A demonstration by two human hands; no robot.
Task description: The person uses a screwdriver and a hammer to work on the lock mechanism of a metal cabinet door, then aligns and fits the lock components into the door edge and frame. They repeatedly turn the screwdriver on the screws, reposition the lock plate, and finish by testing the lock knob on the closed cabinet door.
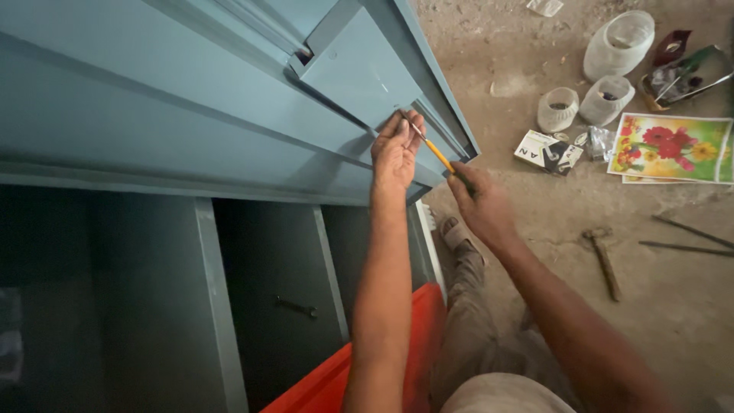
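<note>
cabinet (191,99): grey-blue | screwdriver (438,154): yellow shaft | print (673,147): red-yellow flowers

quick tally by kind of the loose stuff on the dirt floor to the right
white jars: 3
hammer: 1
metal rods: 2
flower picture: 1
small box: 1
Total: 8
</note>
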